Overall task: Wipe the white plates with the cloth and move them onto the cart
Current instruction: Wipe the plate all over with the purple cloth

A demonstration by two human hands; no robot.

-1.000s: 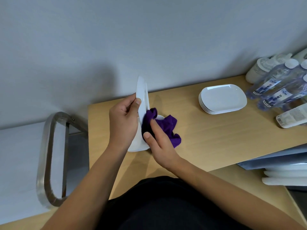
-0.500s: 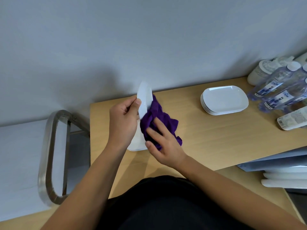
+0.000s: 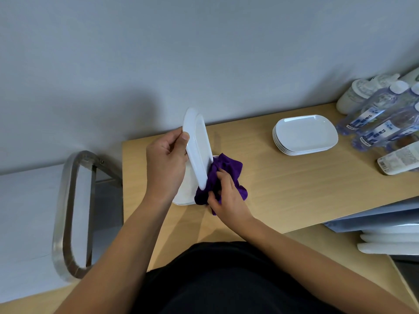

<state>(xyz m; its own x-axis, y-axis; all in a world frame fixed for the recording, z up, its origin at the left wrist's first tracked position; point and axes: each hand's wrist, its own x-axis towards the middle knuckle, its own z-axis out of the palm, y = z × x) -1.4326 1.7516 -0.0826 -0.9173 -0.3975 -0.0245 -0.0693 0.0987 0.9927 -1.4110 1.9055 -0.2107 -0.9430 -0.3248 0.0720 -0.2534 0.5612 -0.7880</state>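
Gone lower with the purple cloth (image 3: 229, 168) since half a second back: off the upper half of the white plate (image 3: 197, 146), down to its bottom end. Tipped the plate a touch more open too, showing more of its face. Gripping that plate by its long edge with the left hand (image 3: 165, 164), thumb on the near rim, fingers curled behind, keeping it up on edge above the left part of the table (image 3: 294, 189). Bunching the cloth in the right hand (image 3: 229, 198), fingers curled round it, pressing it to the plate's lower end. Directly beneath, flat on the table, spotting a second white plate (image 3: 183, 196). Further right on the table, seeing a stack of white plates (image 3: 306, 134), then water bottles (image 3: 381, 118) at the far right end. Off the table's left edge, catching a steel cart handle (image 3: 65, 211).
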